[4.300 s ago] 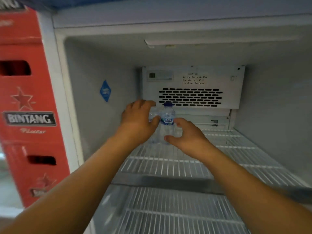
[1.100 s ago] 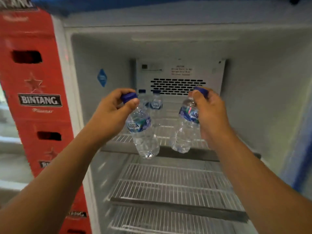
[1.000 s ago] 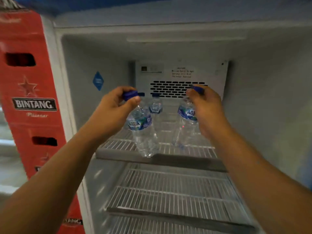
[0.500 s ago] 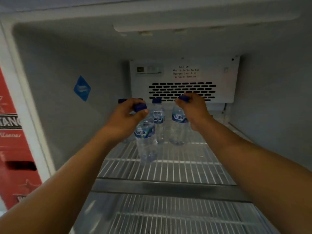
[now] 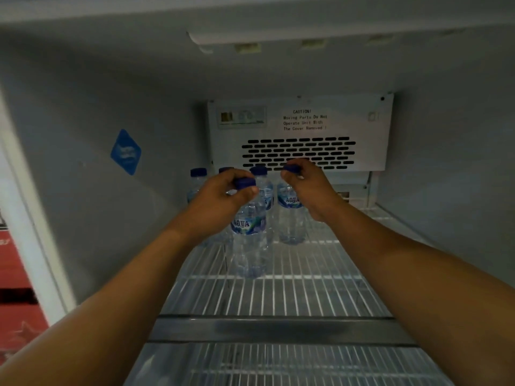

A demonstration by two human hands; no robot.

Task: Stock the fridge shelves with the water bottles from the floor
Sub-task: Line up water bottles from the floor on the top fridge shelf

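While three water bottles (image 5: 198,181) already stand at the back left corner of the wire shelf (image 5: 312,291), the left grip (image 5: 220,201) pinches a fourth bottle (image 5: 248,238) by its cap just in front and the right grip (image 5: 309,190) a fifth bottle (image 5: 289,221) beside them, so stocking seems barely begun.

Mid-frame, three water bottles (image 5: 197,181) line the back of the wire shelf (image 5: 306,291) below the vent panel (image 5: 362,126), a fourth bottle (image 5: 289,218) to their right, a fifth bottle (image 5: 248,240) in front.
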